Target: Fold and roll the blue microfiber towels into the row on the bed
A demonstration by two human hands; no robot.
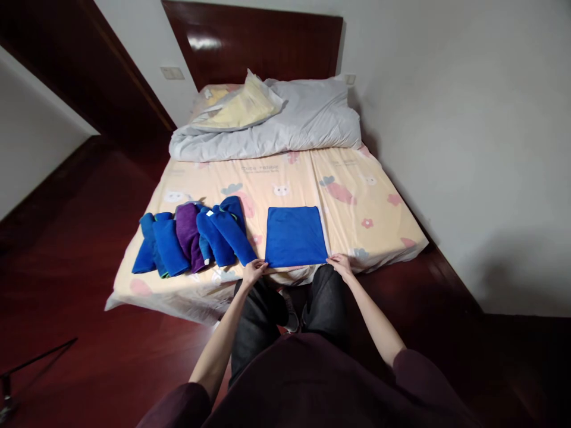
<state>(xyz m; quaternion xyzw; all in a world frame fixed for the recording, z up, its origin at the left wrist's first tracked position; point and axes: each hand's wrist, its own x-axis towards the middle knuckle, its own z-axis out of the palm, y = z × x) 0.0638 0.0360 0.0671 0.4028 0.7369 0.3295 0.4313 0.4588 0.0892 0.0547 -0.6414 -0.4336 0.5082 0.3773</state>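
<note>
A blue cloth (297, 236), towel-like and square, lies flat near the front edge of the bed. My left hand (254, 271) pinches its near left corner, and my right hand (341, 265) pinches the near right corner. To the left of my left hand lies a row of several rolled towels: blue rolls (171, 246), a purple roll (190, 236) among them, and another blue roll (232, 235) whose near end comes close to my left hand. A small white tag shows on one of the blue rolls.
The bed (348, 163) has a cream sheet printed with rabbits and carrots. A grey-white quilt (307, 113) and a pale yellow pillow (243, 107) are heaped by the dark headboard (267, 44). White wall (468, 148) stands to the right. A thin black stand (42, 355) is at lower left.
</note>
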